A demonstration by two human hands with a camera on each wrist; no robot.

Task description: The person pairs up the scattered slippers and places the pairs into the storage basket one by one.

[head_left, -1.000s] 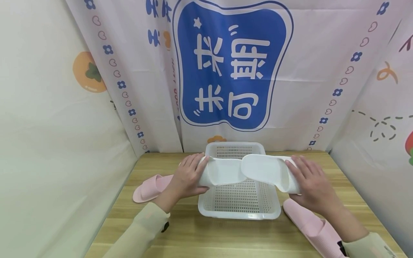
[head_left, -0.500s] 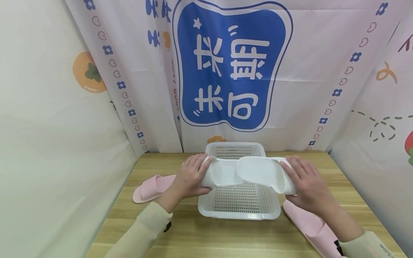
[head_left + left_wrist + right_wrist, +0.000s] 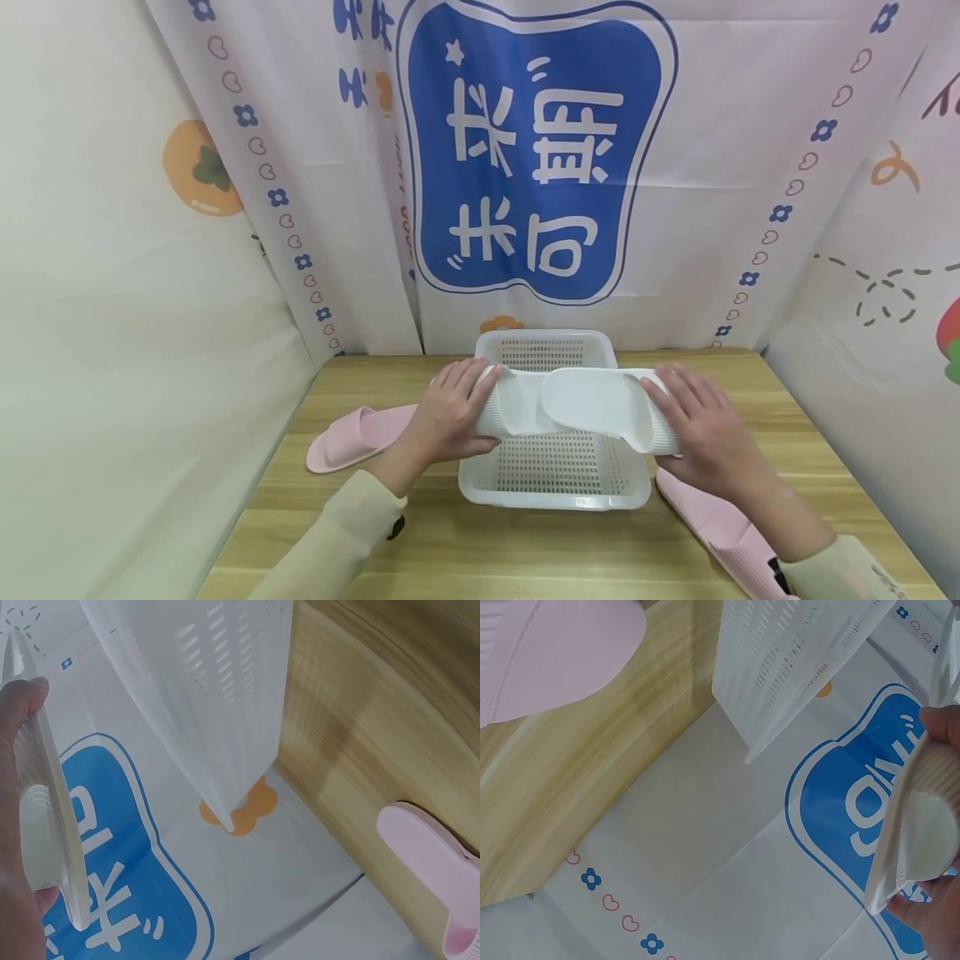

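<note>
Head view looks forward-down over the surface; both wrist views, nearer, tilted, share the basket at frame top.

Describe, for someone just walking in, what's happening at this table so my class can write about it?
A left hand grips one white slipper, and a right hand grips another white slipper, both held above a white basket. In the head view the right-hand slipper overlaps the left-hand one. On the wooden table, one pink slipper lies left of the basket and another pink slipper right of it.
</note>
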